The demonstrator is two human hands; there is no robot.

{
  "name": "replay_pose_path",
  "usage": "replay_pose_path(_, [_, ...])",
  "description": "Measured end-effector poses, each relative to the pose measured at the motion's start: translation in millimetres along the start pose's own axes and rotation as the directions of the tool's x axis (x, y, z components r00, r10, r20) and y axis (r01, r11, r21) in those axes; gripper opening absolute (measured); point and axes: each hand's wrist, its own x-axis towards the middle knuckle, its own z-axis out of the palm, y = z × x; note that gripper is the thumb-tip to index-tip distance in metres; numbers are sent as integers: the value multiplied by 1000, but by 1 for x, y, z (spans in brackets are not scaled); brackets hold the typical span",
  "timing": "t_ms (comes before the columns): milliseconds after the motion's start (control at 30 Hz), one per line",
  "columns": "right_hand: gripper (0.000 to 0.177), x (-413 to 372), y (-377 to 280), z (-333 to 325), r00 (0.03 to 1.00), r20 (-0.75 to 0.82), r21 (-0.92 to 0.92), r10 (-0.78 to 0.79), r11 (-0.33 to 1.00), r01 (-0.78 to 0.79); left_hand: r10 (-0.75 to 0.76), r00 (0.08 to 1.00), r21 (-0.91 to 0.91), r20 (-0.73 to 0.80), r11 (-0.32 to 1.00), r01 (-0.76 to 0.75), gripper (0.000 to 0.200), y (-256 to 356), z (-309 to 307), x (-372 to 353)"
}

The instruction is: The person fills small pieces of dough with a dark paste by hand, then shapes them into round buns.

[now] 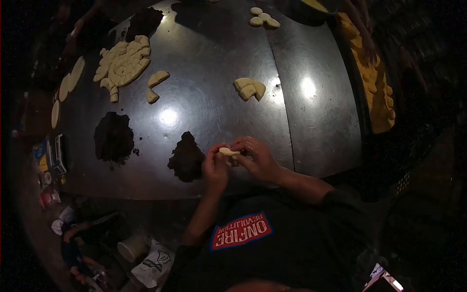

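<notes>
My left hand (214, 168) and my right hand (255, 158) meet over the near edge of a steel table (311, 141). Both pinch one small pale dough piece (227, 151) between their fingertips. Just left of my hands lies a dark mound of filling (186, 157) on the table. A short way beyond my hands sits a small stack of cut dough pieces (250, 88).
A second dark mound (113, 137) lies at the left, a third (144, 22) at the far left. Cut dough wedges ring a dough disc (122, 66), with two loose pieces (155, 83) beside it. A tray of yellow filled pieces (374, 82) runs along the right edge. Bags and cups (146, 255) clutter the floor.
</notes>
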Motion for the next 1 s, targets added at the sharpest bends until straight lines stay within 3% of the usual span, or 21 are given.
replay_pose_path(100, [24,2,-18,35,995,-62,158,72,985,-62,99,981,-45,-168,993,-108,38,14,-10,-13])
replay_pose_path(133, [24,4,-28,49,996,-54,152,64,987,-56,246,935,-17,-255,966,-259,40,16,-15,-15])
replay_pose_path(167, [19,6,-40,64,957,-158,-93,-242,969,230,384,860,24,-335,917,-399,43,20,-19,-18])
replay_pose_path(200, [14,7,-49,77,823,-177,-348,-540,817,460,393,814,104,-427,916,-387,49,35,-16,-24])
replay_pose_path(233, [14,7,-54,88,824,-165,-347,-542,814,466,393,808,102,-438,915,-390,49,32,-26,-28])
replay_pose_path(300, [11,8,-60,110,714,-169,-394,-680,711,583,420,832,-166,-361,850,-501,53,33,-49,-35])
replay_pose_path(333, [21,13,-62,121,696,-200,-380,-689,709,593,514,730,-43,-450,804,-593,53,42,-45,-39])
replay_pose_path(367, [21,13,-66,127,705,-183,-361,-685,714,600,442,729,101,-524,881,-462,50,51,-49,-51])
replay_pose_path(433, [26,6,-78,138,919,42,-150,-393,906,395,186,706,-4,-683,966,-258,50,55,-58,-69])
replay_pose_path(467, [29,4,-87,136,906,175,-208,-386,885,417,44,786,-123,-617,981,-151,47,52,-71,-85])
replay_pose_path(500, [30,2,-87,134,938,267,-193,-219,942,275,-69,812,-337,-579,928,-161,51,30,-82,-85])
replay_pose_path(567, [27,-2,-88,134,928,361,-337,-95,914,224,-257,903,-600,-345,800,-1,57,11,-95,-106])
replay_pose_path(633, [20,-10,-80,142,932,330,-466,-151,832,300,-451,839,-771,-305,634,60,68,18,-92,-111])
replay_pose_path(667, [15,-13,-73,147,933,282,-598,-224,719,353,-480,856,-851,-191,516,99,75,-13,-105,-111])
replay_pose_path(700, [15,-20,-63,152,927,305,-586,-220,724,364,-486,848,-855,-212,512,80,75,-16,-108,-112])
replay_pose_path(767, [25,-41,-32,162,825,500,-679,-263,472,562,-474,867,-844,-152,519,136,70,-19,-110,-112])
replay_pose_path(800, [39,-53,-10,163,777,606,-545,-171,623,562,-371,907,-812,-198,580,60,58,-29,-111,-108])
replay_pose_path(833, [39,-52,-4,159,770,615,-533,-170,630,565,-377,902,-812,-212,581,52,58,-42,-116,-108])
replay_pose_path(900, [44,-45,8,140,730,654,-204,-199,883,424,-342,882,-750,-323,661,-18,45,-63,-130,-108])
replay_pose_path(967, [42,-16,36,117,801,528,-361,-283,779,513,-341,880,-753,-331,657,-29,39,-74,-140,-112])
replay_pose_path(1000, [39,0,55,107,859,461,-513,-223,723,463,-407,832,-752,-378,659,-19,39,-77,-144,-117])
